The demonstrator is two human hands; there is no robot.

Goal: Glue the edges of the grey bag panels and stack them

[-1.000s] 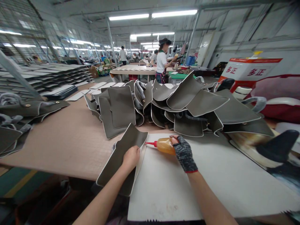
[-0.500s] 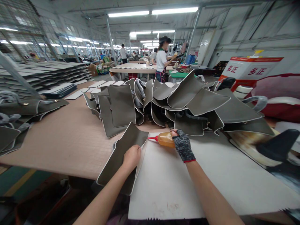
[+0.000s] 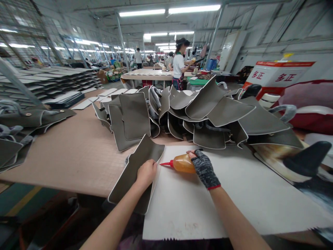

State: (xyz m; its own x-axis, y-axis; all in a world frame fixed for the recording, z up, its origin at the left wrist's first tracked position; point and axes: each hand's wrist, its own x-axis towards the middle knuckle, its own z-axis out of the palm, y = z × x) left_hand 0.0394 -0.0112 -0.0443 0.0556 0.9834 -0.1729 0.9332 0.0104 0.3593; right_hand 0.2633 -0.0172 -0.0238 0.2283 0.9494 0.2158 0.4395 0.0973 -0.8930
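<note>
Head view: I have one amber bottle (image 3: 184, 164) in the grip of the gloved right hand (image 3: 204, 168), its one red nozzle (image 3: 168, 163) aimed at one grey panel (image 3: 130, 177), whose edge the bare left hand (image 3: 147, 172) clasps. Both forearms (image 3: 231, 211) reach forward. One white sheet (image 3: 184, 205) lies beneath the right hand; beyond, piled grey pieces (image 3: 204, 100) defy counting.

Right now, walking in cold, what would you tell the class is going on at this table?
The person's bare left hand holds a bent grey-brown panel. The right hand, in a fingerless glove, grips a bottle of amber liquid above a white sheet. Its red nozzle points at the panel's near-right edge; whether they touch is unclear. A heap of similar pieces lies behind.
</note>
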